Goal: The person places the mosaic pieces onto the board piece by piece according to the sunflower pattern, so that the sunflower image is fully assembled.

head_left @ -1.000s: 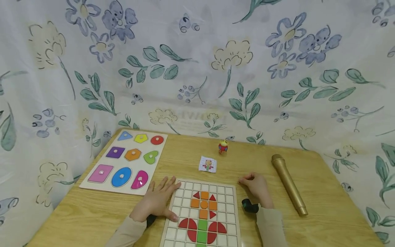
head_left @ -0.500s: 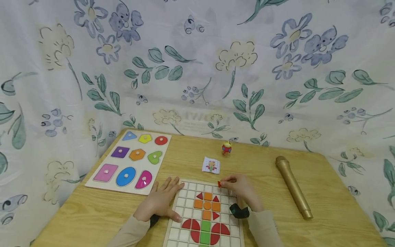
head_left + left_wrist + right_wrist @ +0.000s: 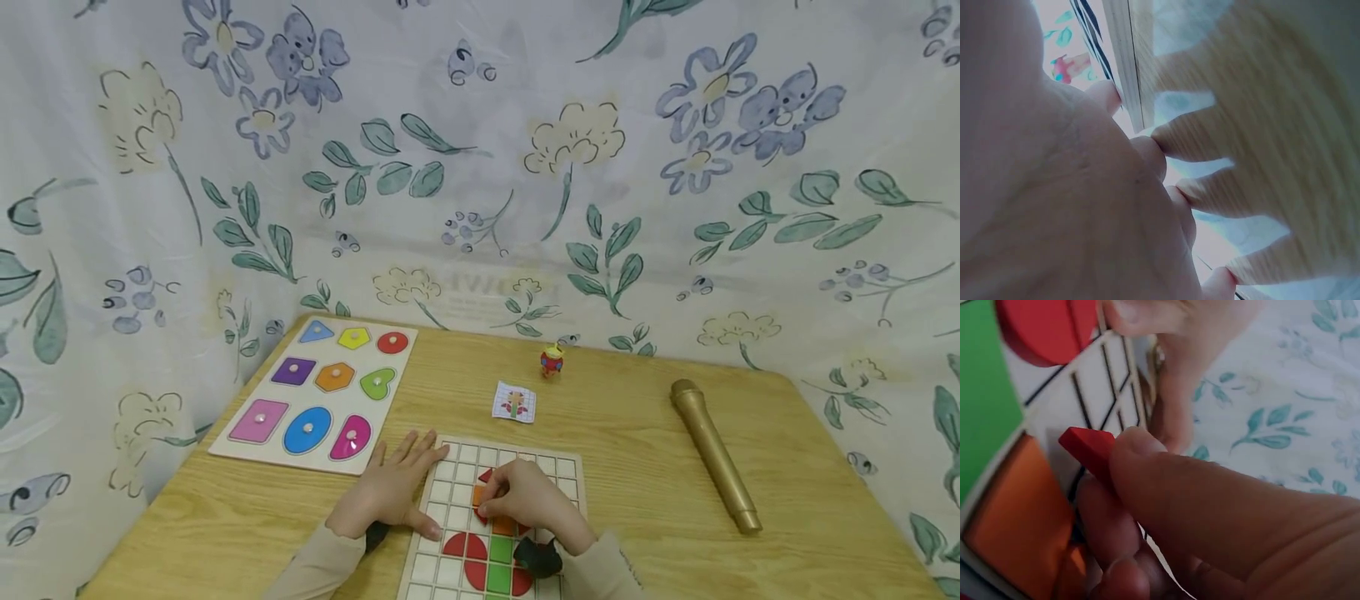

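A pale grid board (image 3: 568,468) with flat coloured pieces lies before me. My right hand (image 3: 531,500) is over its middle, pinching a small red triangle (image 3: 1087,445) between thumb and fingertips, close above a cell left of the orange pieces. An orange square (image 3: 1022,515) shows beside it in the right wrist view. My left hand (image 3: 392,493) rests flat with spread fingers at the board's left edge, its thumb on the border cells. Lower down are green squares (image 3: 498,577) and red quarter-rounds (image 3: 474,573). The right hand hides most of the orange pieces.
A knobbed shape puzzle (image 3: 313,398) lies at the left. Behind the board are a small paper pattern card (image 3: 514,402) and a small red-and-yellow toy figure (image 3: 552,360). A gold microphone (image 3: 714,454) lies at the right. Floral cloth (image 3: 480,208) hangs behind the table.
From beside the board's right edge, my right hand has moved left over the board with the red triangle, to the column left of the orange pieces. The left hand has stayed put.
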`<state>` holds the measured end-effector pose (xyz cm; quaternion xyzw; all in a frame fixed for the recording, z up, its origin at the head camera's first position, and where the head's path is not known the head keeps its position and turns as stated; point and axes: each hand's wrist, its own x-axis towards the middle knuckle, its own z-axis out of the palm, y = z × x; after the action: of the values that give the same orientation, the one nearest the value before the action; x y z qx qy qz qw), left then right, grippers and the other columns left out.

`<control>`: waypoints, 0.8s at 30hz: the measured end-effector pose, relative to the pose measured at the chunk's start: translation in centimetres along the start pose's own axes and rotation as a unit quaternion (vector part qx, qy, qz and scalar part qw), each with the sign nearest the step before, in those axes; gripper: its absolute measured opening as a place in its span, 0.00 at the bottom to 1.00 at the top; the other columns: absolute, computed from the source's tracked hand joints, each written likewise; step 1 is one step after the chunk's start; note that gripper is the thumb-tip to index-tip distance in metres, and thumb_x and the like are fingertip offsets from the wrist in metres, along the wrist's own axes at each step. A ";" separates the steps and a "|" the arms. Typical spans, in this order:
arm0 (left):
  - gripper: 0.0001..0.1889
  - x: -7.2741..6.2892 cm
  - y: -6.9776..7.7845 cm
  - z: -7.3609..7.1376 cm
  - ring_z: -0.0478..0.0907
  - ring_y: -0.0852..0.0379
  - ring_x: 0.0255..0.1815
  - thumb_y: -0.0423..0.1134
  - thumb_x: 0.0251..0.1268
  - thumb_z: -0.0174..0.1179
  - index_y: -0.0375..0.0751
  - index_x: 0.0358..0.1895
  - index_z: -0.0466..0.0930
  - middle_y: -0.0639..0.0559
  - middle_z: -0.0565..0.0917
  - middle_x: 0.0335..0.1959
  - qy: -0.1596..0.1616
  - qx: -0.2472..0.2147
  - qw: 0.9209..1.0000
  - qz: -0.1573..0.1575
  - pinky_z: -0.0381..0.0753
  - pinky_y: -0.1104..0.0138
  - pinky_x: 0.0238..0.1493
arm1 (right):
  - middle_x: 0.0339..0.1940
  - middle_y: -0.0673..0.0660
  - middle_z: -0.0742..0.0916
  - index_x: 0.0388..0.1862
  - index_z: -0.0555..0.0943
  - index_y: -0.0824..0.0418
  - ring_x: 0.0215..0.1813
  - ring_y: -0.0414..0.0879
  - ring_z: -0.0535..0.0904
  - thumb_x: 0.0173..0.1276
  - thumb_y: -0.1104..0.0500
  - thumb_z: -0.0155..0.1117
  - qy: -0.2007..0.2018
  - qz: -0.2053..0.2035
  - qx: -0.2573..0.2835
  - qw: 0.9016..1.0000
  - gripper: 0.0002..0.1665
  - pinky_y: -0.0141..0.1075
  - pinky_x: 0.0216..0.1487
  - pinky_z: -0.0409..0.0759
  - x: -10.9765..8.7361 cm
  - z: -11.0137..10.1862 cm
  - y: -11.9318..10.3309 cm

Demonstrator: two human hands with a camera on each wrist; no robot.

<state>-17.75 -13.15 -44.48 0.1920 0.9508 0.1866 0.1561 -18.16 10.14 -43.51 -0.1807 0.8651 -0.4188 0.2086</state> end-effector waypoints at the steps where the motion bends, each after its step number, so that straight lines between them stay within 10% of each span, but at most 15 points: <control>1: 0.59 0.0 0.0 0.0 0.44 0.37 0.80 0.65 0.34 0.73 0.49 0.75 0.57 0.43 0.51 0.79 0.000 0.001 1.000 0.000 0.40 0.31 0.71 | 0.20 0.47 0.83 0.23 0.84 0.60 0.19 0.37 0.69 0.59 0.60 0.72 -0.001 0.000 -0.005 1.000 0.07 0.28 0.19 0.67 -0.1 0.1 -0.1; 24: 0.59 0.1 -0.1 -0.1 0.44 0.38 0.80 0.65 0.35 0.73 0.50 0.75 0.56 0.44 0.51 0.80 -0.002 0.003 1.000 -0.003 0.39 0.31 0.71 | 0.19 0.47 0.81 0.23 0.83 0.60 0.21 0.37 0.69 0.59 0.64 0.70 -0.003 -0.031 -0.047 0.998 0.06 0.27 0.22 0.67 -0.1 -0.3 0.0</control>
<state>-17.93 -13.26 -44.44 0.1899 0.9516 0.1829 0.1581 -18.19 10.42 -43.34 -0.2183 0.8770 -0.3836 0.1898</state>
